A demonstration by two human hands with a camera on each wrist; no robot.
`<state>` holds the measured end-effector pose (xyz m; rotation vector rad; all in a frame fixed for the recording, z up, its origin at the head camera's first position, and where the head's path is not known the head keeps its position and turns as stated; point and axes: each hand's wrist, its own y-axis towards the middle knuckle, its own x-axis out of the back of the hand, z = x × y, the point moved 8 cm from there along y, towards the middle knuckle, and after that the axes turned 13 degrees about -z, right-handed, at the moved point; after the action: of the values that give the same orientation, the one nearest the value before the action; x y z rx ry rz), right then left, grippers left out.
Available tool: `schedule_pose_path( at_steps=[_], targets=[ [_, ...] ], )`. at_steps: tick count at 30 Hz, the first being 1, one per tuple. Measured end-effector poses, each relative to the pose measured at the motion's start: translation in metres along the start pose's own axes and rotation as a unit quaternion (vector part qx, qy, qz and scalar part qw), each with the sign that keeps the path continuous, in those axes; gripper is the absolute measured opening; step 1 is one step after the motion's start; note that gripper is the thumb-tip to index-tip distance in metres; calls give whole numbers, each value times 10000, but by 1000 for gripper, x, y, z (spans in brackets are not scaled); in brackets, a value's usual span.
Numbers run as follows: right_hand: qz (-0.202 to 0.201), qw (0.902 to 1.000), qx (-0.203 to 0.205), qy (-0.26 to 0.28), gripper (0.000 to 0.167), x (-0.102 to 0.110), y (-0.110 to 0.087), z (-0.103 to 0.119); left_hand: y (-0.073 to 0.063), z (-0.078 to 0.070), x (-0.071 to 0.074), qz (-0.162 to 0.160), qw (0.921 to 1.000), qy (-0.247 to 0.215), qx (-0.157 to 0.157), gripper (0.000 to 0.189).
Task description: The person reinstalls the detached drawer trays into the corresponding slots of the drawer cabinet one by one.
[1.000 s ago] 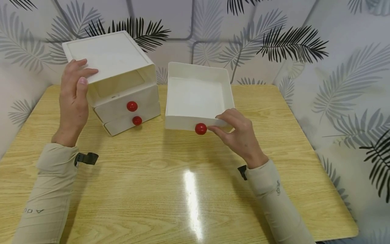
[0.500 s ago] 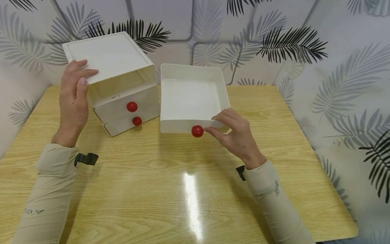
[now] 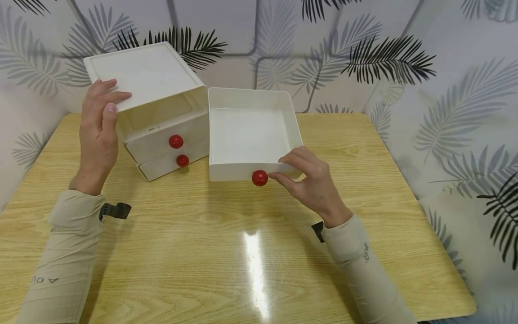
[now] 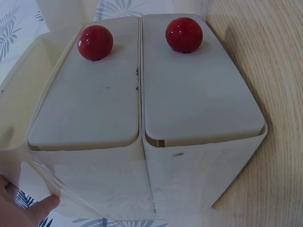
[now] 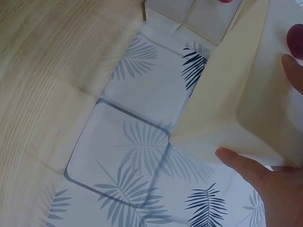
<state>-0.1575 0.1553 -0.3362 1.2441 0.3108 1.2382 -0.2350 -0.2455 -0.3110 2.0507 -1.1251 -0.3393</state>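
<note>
A white drawer cabinet [image 3: 141, 76] stands at the left, its top slot hollow. Below that slot sit two drawers with red knobs [image 3: 176, 141], seen sideways in the left wrist view. My left hand [image 3: 98, 130] rests against the cabinet's upper left edge, fingers lying on its top and thumb by the front edge. My right hand [image 3: 315, 182] pinches the front wall of a loose white drawer [image 3: 251, 135] near its right corner, the thumb right beside the red knob [image 3: 260, 178]. Nothing lies inside this drawer, which is held above the table, close to the cabinet's right side.
The wood-grain table [image 3: 194, 252] spreads out under both arms, with a bright glare streak in the middle. Behind it and to the right, a leaf-patterned wall covering [image 3: 457, 117] rises right from the table's edge. Dark straps show at both cuffs.
My right hand has brought the loose drawer a little left and toward me, so it now appears right against the cabinet. My left hand and the cabinet have stayed in place.
</note>
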Motion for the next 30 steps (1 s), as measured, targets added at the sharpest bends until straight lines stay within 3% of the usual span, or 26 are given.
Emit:
schedule_pose_path(
  at_steps=[18,30],
  targets=[
    [-103,9994,310,152,28,13,-5,8,-3,-9,0,-12,10000,20,-2,46],
    [-60,9984,446,353,30,9,-9,12,-6,-9,0,-22,10000,36,-39,47]
  ],
)
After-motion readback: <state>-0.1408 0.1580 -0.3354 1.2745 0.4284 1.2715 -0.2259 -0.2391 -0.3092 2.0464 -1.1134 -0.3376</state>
